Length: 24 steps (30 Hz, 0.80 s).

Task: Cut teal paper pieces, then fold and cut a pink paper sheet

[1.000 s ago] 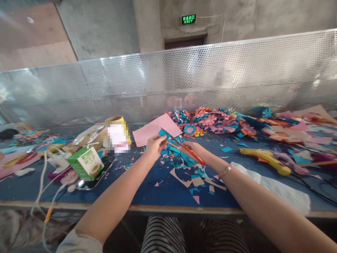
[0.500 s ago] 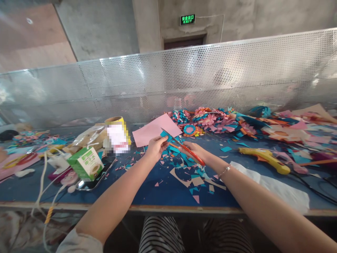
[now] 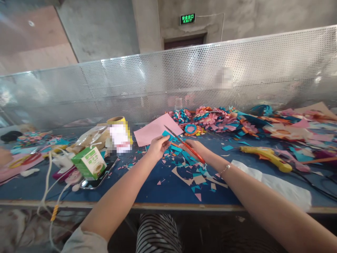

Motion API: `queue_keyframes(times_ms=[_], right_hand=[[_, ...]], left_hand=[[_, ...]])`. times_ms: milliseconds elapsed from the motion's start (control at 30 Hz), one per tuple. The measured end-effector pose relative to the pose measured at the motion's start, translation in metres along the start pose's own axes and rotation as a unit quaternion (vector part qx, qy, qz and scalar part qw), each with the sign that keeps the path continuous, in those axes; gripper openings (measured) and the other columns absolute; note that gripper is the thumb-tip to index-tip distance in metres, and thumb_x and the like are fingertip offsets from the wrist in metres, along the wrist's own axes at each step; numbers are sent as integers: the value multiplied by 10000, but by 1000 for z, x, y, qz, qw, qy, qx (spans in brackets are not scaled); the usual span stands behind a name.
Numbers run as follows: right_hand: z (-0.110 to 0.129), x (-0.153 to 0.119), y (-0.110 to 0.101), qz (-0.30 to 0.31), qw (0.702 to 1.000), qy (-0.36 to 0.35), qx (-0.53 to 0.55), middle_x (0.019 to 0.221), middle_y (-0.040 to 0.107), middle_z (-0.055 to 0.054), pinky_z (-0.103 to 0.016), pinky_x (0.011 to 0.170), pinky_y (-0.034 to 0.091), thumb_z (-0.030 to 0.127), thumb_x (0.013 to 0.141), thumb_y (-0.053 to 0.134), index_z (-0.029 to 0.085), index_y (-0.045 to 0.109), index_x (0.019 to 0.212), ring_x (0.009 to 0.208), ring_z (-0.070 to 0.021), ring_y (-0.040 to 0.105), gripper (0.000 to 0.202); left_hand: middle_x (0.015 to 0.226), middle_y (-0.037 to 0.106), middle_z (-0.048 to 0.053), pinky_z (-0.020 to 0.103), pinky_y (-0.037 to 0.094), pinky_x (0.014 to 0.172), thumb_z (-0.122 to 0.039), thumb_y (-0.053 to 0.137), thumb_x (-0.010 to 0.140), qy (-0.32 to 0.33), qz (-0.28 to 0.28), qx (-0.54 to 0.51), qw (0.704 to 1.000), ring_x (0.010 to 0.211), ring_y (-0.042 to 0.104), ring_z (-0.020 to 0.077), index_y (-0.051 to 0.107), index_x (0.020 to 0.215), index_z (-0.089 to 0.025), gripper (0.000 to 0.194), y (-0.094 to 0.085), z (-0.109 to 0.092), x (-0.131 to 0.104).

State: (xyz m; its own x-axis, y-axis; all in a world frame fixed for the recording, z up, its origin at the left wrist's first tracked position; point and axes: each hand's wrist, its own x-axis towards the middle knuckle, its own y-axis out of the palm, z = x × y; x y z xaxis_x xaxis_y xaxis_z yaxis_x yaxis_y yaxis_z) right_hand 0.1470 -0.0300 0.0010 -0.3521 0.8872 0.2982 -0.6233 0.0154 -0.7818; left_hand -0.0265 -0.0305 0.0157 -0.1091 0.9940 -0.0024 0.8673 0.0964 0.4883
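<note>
Scissors (image 3: 195,153) and left hand (image 3: 159,145) sit slightly farther right than half a second ago, the view itself having shifted too. Left fingers pinch a small piece of blue paper (image 3: 165,133) above the surface (image 3: 155,196), near the pink sheet (image 3: 154,130). Right hand (image 3: 197,147) has its fingers closed around the red handles; their exact spread cannot be told.

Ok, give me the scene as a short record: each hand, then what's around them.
Left hand: pinching a blue paper piece
Right hand: holding red-handled scissors
Beyond: pink paper sheet, paper flowers
Nearer: paper scraps on the blue tabletop
Right side: yellow glue gun
Left side: green-and-white coconut-water carton
</note>
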Motion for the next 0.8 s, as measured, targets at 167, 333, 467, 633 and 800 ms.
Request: queue_keyframes(times_ms=[167,333,467,633,800], right_hand=[[-25,7,-8,-30,987,91,-127,861,643,-153,-278,598,383,490,812,437,144,532,927,778,-248,610,376],[-40,4,-17,4,972,137,-189,935,626,-211,-330,667,430,424,790,498,94,544,1019,855,-297,613,404],[-32,3,-17,-122,977,61,-165,1102,567,-207,-353,810,425,296,767,558,104,574,1002,1054,-302,530,304],[-10,9,-4,-110,986,-48,113,881,654,-70,-279,738,446,321,800,496,160,615,846,819,-175,600,206],[-10,14,13,-98,966,-42,236,731,640,-27,-264,669,427,350,737,537,156,623,774,692,-149,573,215]], left_hand=[[508,560,-2,215,499,532,-58,633,635,-10,5,-3,1000,503,571,98,548,597,-125,114,-2,2,3],[525,550,-15,203,491,568,-32,628,620,18,30,40,999,506,554,74,544,599,-120,123,-2,2,1],[560,562,-20,208,483,581,-59,695,586,41,28,72,996,534,555,75,562,677,-128,175,-1,3,-1],[584,569,-11,230,476,609,-165,789,498,52,55,121,990,571,557,87,561,628,-130,265,2,10,-2],[595,566,-19,253,474,621,-253,805,455,70,73,168,981,577,546,96,589,640,-136,306,1,18,-1]])
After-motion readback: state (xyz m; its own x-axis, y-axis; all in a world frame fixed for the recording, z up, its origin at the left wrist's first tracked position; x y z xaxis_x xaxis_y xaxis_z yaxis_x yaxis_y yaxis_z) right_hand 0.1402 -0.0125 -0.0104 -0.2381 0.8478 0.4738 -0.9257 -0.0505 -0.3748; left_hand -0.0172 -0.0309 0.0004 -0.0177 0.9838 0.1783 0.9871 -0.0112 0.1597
